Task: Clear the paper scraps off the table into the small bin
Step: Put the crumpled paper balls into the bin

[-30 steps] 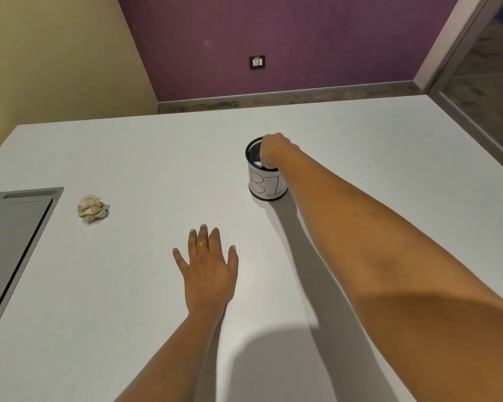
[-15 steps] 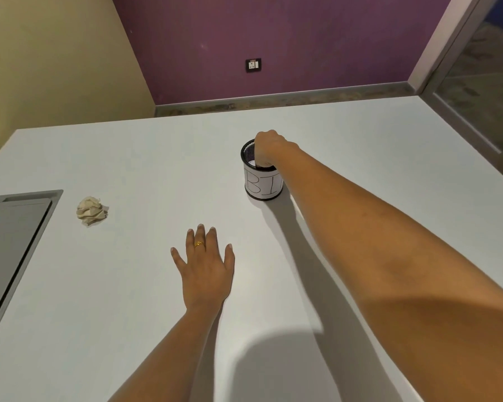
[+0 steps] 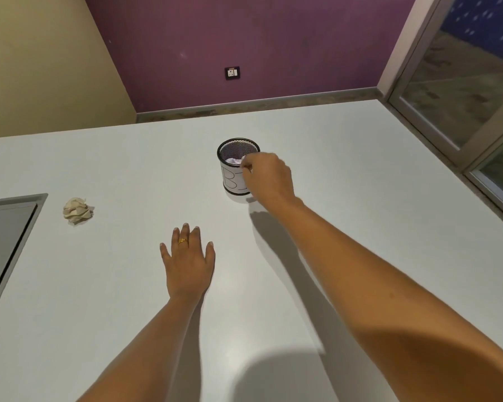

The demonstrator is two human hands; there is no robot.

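White table (image 3: 105, 169) fills most of the frame. A small black wire-mesh bin (image 3: 229, 185) stands upright at centre, slightly above the middle, and a white paper label (image 3: 232, 179) with hand-drawn letters wraps its lower wall. A white crumpled scrap (image 3: 234, 161) lies inside the bin, visible below the rim. The right hand (image 3: 269, 177) is just right of the bin and partly in front of its right side, knuckles up and fingers (image 3: 248, 165) curled down, with the tips at the rim. Cannot tell if they pinch anything or are just bent; a pale bit by the tips may be the scrap inside. The right forearm runs from the lower right corner up to the bin and casts a shadow on the table. The left hand (image 3: 188, 264) is at lower centre, palm flat on the table, fingers straight and slightly spread, holding nothing, with a gold ring (image 3: 183, 241) on one finger. A crumpled beige paper ball (image 3: 76, 210) sits on the table at middle left, well apart from both hands and the bin, near a grey recessed panel (image 3: 6, 227) at the left edge. Purple wall (image 3: 273, 47) at top with a wall socket (image 3: 232, 73).
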